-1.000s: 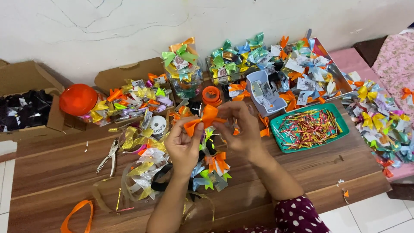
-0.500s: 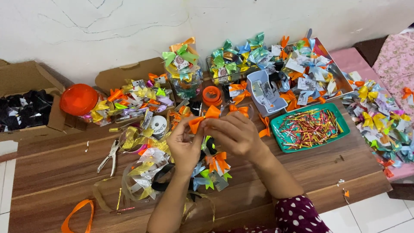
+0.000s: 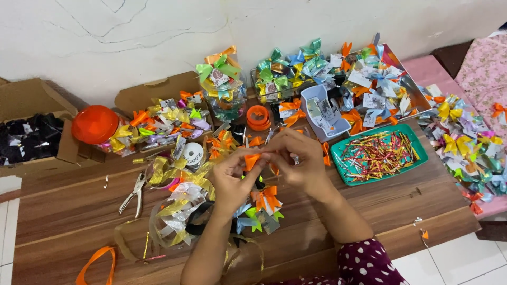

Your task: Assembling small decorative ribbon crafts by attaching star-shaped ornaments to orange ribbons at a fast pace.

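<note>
Both hands meet over the middle of a low wooden table [image 3: 63, 206]. My left hand [image 3: 229, 179] pinches a small orange ribbon bow [image 3: 252, 160] between thumb and fingers. My right hand [image 3: 301, 161] closes on the same bow from the right, fingers curled over its centre. Below the hands lies a finished orange bow [image 3: 268, 196] among other ribbon bows. A roll of orange ribbon [image 3: 257, 116] stands just beyond the hands.
A green tray [image 3: 420, 161] of coloured twist strips sits to the right. Heaps of bows fill the back and right side. Pliers [image 3: 133, 192], a white tape roll [image 3: 193, 154], an orange lid [image 3: 95, 124], cardboard boxes [image 3: 31, 100] and a loose orange ribbon [image 3: 95, 262] lie left.
The hands have drawn closer together and dropped slightly toward the table; the orange bow, spread wide before, is now bunched small between the fingers.
</note>
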